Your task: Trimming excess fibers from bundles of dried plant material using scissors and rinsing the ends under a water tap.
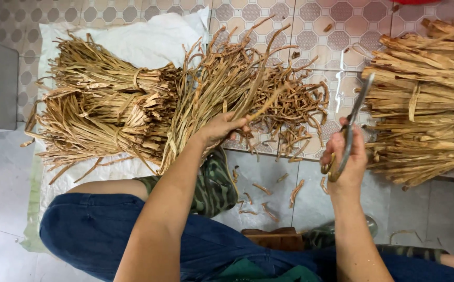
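Observation:
My left hand [222, 127] grips a thick bunch of long dried tan strips [221, 78], which fan upward and away from me over the tiled floor. My right hand [346, 156] holds a pair of metal scissors [353, 116] with brass-coloured handles, blades closed and pointing up, a little to the right of the bunch and apart from it. A loose heap of curled strip trimmings [295, 109] lies on the floor behind and between my hands.
Tied bundles of the same strips [101, 104] lie on a white sack [143, 36] at left. More bundles [425, 89] are stacked at right. Short cut pieces [268, 193] litter the tiles near my camouflage shoe [214, 183]. A wooden stool [274, 237] sits under me.

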